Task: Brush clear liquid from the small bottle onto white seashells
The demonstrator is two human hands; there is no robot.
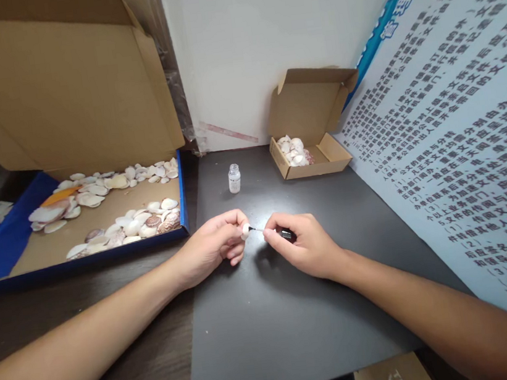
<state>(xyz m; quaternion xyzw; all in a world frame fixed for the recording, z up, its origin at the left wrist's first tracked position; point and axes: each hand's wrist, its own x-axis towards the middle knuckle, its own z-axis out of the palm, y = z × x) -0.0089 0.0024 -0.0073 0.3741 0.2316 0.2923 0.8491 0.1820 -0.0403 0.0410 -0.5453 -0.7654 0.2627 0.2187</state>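
Note:
Between the fingertips of my left hand [218, 241] is a small white seashell [245, 231], pinched at its edge. My right hand [304, 242] is closed around a small brush [259, 230] with a dark cap, part of which shows under the fingers. The brush's dark tip points left and meets or nearly meets the shell. Behind both hands a small clear bottle [234, 180] with a white label stands upright and uncapped on the dark grey mat [300, 333].
On the left, a large open blue-edged cardboard box [183, 193] holds many shells in groups. A small open cardboard box [316, 169] with white shells stands at the back right. A printed poster [473, 123] borders the right side; a white panel [270, 32] rises behind.

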